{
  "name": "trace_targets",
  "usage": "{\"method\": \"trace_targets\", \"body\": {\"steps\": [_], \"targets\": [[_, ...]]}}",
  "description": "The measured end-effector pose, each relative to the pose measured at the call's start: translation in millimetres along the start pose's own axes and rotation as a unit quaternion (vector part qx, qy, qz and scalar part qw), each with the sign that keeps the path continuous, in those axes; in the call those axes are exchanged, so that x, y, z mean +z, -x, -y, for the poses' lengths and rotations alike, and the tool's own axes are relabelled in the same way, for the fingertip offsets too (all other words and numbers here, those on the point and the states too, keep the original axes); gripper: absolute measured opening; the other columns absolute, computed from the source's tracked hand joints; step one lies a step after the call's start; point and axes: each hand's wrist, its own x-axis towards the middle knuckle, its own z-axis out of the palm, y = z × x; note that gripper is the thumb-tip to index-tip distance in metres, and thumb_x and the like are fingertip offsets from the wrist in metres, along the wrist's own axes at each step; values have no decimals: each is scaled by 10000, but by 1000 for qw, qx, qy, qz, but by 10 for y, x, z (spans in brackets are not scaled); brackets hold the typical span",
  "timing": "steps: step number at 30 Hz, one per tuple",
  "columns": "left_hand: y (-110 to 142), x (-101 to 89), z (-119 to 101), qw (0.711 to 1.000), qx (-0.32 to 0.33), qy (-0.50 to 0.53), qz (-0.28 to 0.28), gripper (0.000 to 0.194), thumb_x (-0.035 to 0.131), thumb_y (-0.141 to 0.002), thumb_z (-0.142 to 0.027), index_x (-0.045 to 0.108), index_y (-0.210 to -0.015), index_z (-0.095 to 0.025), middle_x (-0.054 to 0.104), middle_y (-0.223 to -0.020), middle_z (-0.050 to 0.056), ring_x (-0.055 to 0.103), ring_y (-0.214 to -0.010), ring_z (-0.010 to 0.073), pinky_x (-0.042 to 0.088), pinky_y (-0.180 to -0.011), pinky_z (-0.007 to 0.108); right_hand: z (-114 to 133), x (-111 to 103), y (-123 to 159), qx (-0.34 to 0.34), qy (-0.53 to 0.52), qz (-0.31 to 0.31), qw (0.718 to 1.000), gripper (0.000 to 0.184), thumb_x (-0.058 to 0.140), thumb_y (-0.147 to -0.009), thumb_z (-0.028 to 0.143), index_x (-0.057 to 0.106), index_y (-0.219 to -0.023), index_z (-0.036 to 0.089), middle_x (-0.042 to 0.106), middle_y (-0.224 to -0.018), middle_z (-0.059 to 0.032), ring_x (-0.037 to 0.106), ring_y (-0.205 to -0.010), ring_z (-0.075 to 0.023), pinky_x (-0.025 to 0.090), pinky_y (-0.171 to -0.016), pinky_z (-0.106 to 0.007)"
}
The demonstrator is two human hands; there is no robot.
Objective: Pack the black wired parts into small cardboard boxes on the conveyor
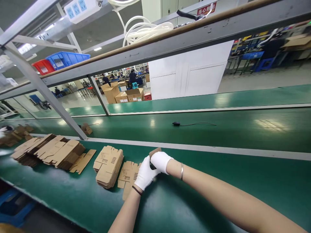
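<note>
The left hand (145,174) and right hand (161,161), both in white gloves, meet above the bench (257,171); their grip is closed around 1 small brown cardboard piece (155,150), mostly hidden by the gloves. Just left of the hands lies 1 flat carton (128,173), partly behind the left hand; whether they touch, I cannot tell. Left of that stands a carton stack (109,165), and farther left several leaning piles (60,149) of flat cartons crowd the bench. A slanting metal post (51,90) comes down behind these piles. On the far side, a pale strip (194,148) parts the bench from a green belt (243,129), which carries a black plug (176,123) with a thin cord. Overhead, a long shelf beam (157,40) crosses the scene. The near edge slants away at left; green surface stretches right, beneath the right arm.
</note>
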Motion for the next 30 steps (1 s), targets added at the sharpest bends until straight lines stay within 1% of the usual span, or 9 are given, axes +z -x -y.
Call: {"method": "trace_targets", "body": {"steps": [4, 8, 13, 17, 19, 22, 25, 27, 30], "targets": [[-18, -21, 17, 1000, 7, 20, 8, 638, 709, -633, -213, 462, -1220, -176, 564, -1240, 114, 534, -1140, 262, 416, -980, 404, -6, 156, 198, -35, 31, 7, 999, 221, 594, -687, 61, 702, -871, 117, 689, -848, -129, 653, -774, -247, 475, -694, -303], [28, -106, 17, 999, 5, -45, 16, 752, 678, -636, -210, 391, -1331, -182, 511, -1317, 128, 471, -1220, 285, 362, -1037, 408, -149, 340, 275, -76, 87, -71, 991, 236, 542, -774, 102, 664, -973, 137, 659, -993, -128, 639, -872, -238, 476, -762, -309], [375, -288, 177, 965, -6, -254, -61, 777, 636, -673, -286, 341, -1381, -161, 407, -1411, 154, 331, -1328, 328, 261, -1097, 457, -499, 226, -187, 15, 98, -127, 987, 287, 368, -864, 52, 631, -976, 63, 627, -996, -212, 627, -890, -245, 458, -773, -329], [774, -314, 340, 909, -90, -376, -157, 845, 654, -679, -390, 303, -1388, -94, 295, -1450, 256, 263, -1340, 422, 263, -1048, 559, -755, -18, -654, 78, 84, -154, 981, 313, 333, -864, 42, 586, -1044, 5, 594, -1027, -268, 601, -934, -275, 440, -778, -360], [909, -313, 367, 896, -116, -391, -174, 859, 634, -705, -405, 258, -1405, -81, 276, -1451, 277, 285, -1329, 426, 293, -1029, 555, -782, -76, -808, 94, 69, -163, 980, 322, 321, -867, 44, 564, -1066, -26, 579, -1037, -292, 577, -973, -287, 424, -808, -379], [968, -369, 354, 905, -122, -375, -162, 763, 545, -780, -323, 214, -1425, -88, 335, -1434, 246, 359, -1311, 363, 345, -1028, 473, -689, -57, -866, 95, 52, -191, 976, 372, 337, -875, 80, 480, -1198, -38, 490, -1200, -322, 462, -1146, -327, 362, -912, -434], [915, -467, 322, 917, -121, -349, -153, 711, 493, -797, -249, 208, -1436, -123, 372, -1431, 194, 393, -1300, 318, 351, -1044, 424, -464, 84, -717, 74, -93, -208, 971, 436, 384, -889, 178, 419, -1305, 50, 368, -1376, -258, 311, -1281, -339, 280, -1002, -460], [867, -501, 296, 924, -124, -327, -156, 725, 503, -789, -258, 204, -1438, -134, 360, -1442, 179, 387, -1305, 313, 341, -1057, 419, -248, 249, -570, 66, -221, -174, 957, 384, 409, -896, 271, 518, -1232, 120, 493, -1291, -192, 419, -1211, -309, 330, -980, -425], [824, -458, 253, 934, -119, -294, -166, 755, 538, -768, -291, 215, -1432, -132, 309, -1469, 176, 329, -1340, 317, 310, -1082, 422, 103, 525, -415, 66, -315, -117, 940, 391, 455, -875, 387, 583, -1165, 158, 663, -992, -100, 615, -902, -218, 463, -827, -336]]}}
